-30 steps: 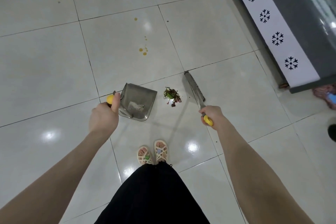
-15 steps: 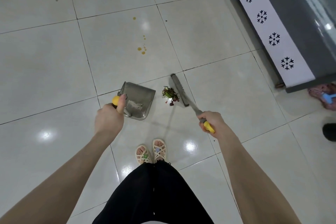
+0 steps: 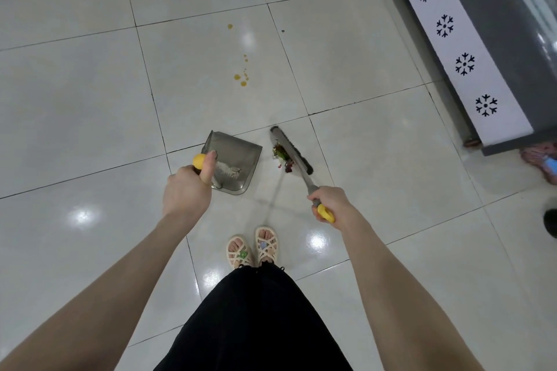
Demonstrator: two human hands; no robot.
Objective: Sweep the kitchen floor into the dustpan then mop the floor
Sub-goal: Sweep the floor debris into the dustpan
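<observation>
Grey translucent plastic made up the dustpan (image 3: 238, 153), which sat in the head view on the pale tiled floor (image 3: 90, 105) just ahead of the person's sandalled feet (image 3: 253, 247), its open lip turned to the right. The left hand (image 3: 187, 190) gripped the pan's yellow-tipped handle (image 3: 199, 160), fingers (image 3: 208, 170) wrapped round it and the thumb laid up along the stem. A streak of white crumbs (image 3: 227, 171) already lay inside the pan, so some sweeping looked done.

The right hand (image 3: 331, 203) had its fingers (image 3: 315, 191) clamped on the broom handle (image 3: 307, 179), the yellow end poking out behind the palm. The broom head (image 3: 291, 150) stood on the tile just right of the pan's lip. A small heap of green and reddish scraps (image 3: 281, 156) lay against the bristles but apart from the pan (vegetable trimmings, by the look, though too small to be sure). That heap was not yet in the pan, and I judged one short push would finish this patch.

Farther up the floor, yellow-orange drips (image 3: 241, 79) trailed across the tiles. Those would be the mop's work, and no mop showed anywhere, so the mopping half seemed wholly undone. A grey unit (image 3: 512, 39) with a snowflake-printed strip ran along the right edge.
</observation>
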